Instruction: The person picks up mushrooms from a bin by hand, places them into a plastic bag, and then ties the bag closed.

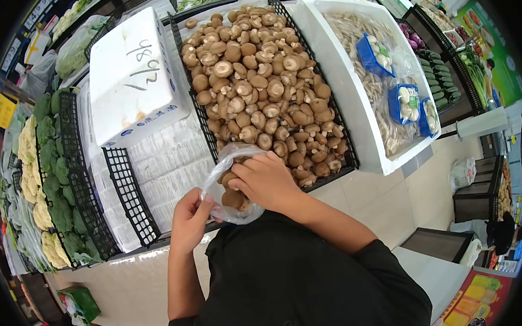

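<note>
A clear plastic bag (240, 214) with several brown mushrooms inside hangs at the front edge of a black crate full of mushrooms (263, 86). My left hand (190, 217) pinches the bag's rim on its left side. At the bag's mouth is my right hand (265, 180), its fingers bent down over the opening and against a mushroom (229, 179). The fingertips are partly hidden, and the crate's mushrooms lie just beyond this hand.
A white foam box (133, 81) marked with handwriting stands left of the mushrooms. At the right, an open foam box (374, 121) holds pale mushrooms and blue packs (404, 103). Broccoli (52, 168) and cauliflower (35, 198) lie at the far left, beside black crate walls.
</note>
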Demonstrator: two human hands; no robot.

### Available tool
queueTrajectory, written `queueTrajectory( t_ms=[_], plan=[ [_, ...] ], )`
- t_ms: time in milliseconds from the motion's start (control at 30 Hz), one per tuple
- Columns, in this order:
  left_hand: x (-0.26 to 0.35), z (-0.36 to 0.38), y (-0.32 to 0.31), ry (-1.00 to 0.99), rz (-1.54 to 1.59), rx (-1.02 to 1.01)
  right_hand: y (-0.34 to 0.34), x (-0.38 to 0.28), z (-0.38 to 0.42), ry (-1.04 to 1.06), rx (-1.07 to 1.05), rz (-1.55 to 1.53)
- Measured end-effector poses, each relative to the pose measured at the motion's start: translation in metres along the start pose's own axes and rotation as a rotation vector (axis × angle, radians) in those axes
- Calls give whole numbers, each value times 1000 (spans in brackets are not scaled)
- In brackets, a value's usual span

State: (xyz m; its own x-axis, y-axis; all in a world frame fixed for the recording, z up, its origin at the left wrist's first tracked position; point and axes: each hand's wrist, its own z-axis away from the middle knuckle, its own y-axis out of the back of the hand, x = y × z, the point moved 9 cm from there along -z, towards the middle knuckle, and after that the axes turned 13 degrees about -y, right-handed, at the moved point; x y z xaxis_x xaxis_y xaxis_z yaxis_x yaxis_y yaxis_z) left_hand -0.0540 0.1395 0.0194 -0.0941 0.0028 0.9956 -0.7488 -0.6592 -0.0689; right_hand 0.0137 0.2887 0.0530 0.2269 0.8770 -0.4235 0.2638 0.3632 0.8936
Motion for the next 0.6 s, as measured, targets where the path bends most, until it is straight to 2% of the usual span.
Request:
queueTrajectory(
  t_ms=[100, 200, 333, 433, 500, 600],
  plan=[
    [-2, 1, 0, 6, 26, 9, 11, -1, -5, 8, 83, -26],
    [-2, 1, 0, 17, 46, 22, 23, 6, -7, -25, 77, -162],
    [-3, 3, 0, 26, 68, 17, 53, 32, 7, -68, 189, -359],
    [-3, 4, 4, 22, 63, 3, 60, 74, 22, -267, 192, -467],
    [-2, 5, 6, 7, 63, -6, 68, 103, 35, -389, 234, -344],
    [1, 6, 13, -39, 22, -32, 57, 138, 54, -511, 135, -262]
  ],
)
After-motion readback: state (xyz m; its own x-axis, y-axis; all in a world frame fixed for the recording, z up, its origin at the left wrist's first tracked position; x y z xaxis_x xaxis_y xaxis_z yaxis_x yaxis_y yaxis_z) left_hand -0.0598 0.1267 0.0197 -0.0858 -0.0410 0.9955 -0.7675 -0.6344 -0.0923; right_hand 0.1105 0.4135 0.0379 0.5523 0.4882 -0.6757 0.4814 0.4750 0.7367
